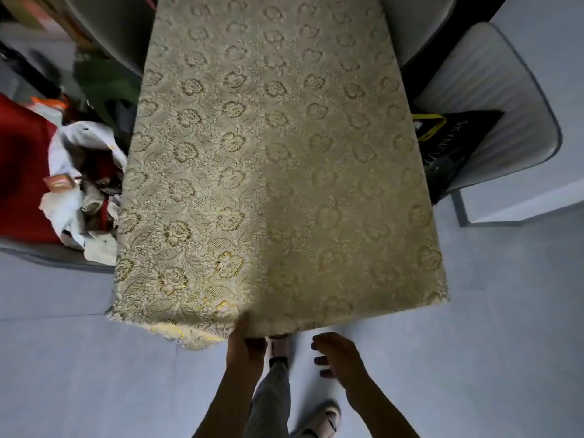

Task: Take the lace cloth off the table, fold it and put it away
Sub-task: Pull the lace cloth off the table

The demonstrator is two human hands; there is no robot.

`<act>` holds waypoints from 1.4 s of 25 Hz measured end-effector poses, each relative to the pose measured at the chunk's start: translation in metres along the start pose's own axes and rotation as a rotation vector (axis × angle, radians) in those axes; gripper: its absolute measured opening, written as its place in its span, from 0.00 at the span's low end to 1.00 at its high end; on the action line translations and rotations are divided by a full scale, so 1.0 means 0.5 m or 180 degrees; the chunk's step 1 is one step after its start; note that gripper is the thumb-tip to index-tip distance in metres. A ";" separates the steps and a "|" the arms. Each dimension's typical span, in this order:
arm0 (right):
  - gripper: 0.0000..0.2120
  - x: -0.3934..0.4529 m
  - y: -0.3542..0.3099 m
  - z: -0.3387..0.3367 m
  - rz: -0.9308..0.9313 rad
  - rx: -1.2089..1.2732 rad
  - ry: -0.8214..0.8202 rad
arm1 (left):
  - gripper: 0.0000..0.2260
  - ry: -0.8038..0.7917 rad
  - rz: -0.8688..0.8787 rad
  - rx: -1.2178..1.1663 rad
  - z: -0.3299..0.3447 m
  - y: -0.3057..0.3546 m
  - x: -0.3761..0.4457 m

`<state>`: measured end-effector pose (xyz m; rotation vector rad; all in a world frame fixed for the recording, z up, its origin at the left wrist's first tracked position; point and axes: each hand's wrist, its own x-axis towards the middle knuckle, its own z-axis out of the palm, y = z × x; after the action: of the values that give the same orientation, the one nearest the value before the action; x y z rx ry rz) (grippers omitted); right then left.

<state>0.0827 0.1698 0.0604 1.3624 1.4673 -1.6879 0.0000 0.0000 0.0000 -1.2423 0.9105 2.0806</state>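
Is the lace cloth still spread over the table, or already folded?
Spread: the lace cloth lies flat over the tabletop; the left hand grips its near edge.

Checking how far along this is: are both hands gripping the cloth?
No: only the left hand grips the lace cloth; the right hand hangs free.

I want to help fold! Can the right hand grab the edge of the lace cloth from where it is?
Probably yes. The right hand hangs open just below the lace cloth edge with nothing between them; the left hand already holds that edge.
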 end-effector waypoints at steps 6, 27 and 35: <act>0.08 -0.052 0.036 -0.026 0.0129 0.0473 0.0012 | 0.08 0.0282 0.0508 -0.0355 -0.022 -0.003 -0.117; 0.22 -0.118 -0.083 -0.155 -0.1538 0.3420 0.0930 | 0.08 0.0765 0.1930 0.0070 0.036 0.198 -0.278; 0.41 0.019 -0.579 -0.152 -0.1998 0.2233 0.0788 | 0.23 -0.0898 0.2045 0.1339 0.401 0.498 -0.085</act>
<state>-0.1448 0.3241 0.1788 1.5910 1.6223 -2.7021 -0.2712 -0.0040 0.1750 -0.4483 1.6535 2.2665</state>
